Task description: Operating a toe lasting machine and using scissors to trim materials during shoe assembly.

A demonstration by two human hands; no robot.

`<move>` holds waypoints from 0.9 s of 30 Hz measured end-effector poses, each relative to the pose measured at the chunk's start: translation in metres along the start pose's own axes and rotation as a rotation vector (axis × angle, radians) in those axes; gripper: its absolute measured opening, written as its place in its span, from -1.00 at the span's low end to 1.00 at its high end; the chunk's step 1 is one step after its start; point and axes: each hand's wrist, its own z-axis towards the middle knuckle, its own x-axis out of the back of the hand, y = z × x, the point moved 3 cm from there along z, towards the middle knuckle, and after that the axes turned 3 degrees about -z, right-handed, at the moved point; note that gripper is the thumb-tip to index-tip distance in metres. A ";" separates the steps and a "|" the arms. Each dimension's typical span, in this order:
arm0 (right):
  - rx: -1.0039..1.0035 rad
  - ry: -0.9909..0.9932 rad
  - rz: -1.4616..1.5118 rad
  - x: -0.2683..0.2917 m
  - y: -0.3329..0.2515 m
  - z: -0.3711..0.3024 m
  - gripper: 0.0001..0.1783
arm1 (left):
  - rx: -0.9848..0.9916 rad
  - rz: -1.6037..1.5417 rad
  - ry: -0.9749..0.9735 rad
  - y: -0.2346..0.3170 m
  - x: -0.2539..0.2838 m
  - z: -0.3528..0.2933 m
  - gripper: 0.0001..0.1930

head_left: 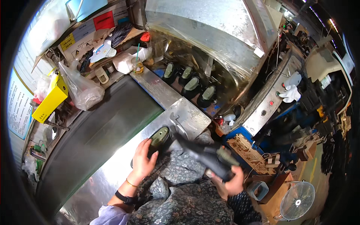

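Two dark shoe-shaped pieces are at my hands. My left hand grips the near end of a black shoe on a green last, its fingers along the left side and the thumb nearer me. This shoe is at the edge of the shiny metal table, in front of my floral apron. On the right, my right hand is closed on the end of a longer black shoe, smeared by motion. A greenish part shows along its right side. A curved metal hook lies just beyond the left shoe.
Several black shoes on green lasts stand under a plastic-draped metal hood. A dark conveyor belt runs at the left. A drink cup stands on the far ledge. At right are a control panel and a fan.
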 end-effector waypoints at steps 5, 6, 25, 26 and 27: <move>0.243 -0.039 -0.123 -0.073 -0.050 0.182 -0.55 | -0.020 -0.009 -0.079 -0.034 0.001 0.007 -0.38; 0.453 0.001 -0.271 -0.087 -0.057 0.224 -0.58 | -0.003 0.024 -0.101 -0.036 -0.004 0.008 -0.34; 0.255 -0.205 -0.368 -0.108 -0.001 0.044 -0.09 | 0.599 -1.764 -0.364 0.089 -0.093 0.055 -0.31; 0.301 -0.206 -0.379 -0.097 -0.033 0.027 -0.12 | 0.511 -1.617 -0.458 0.107 -0.095 0.050 -0.32; 0.363 -0.223 -0.384 -0.083 -0.068 0.007 -0.15 | 0.324 -1.551 -0.559 0.124 -0.094 0.043 -0.32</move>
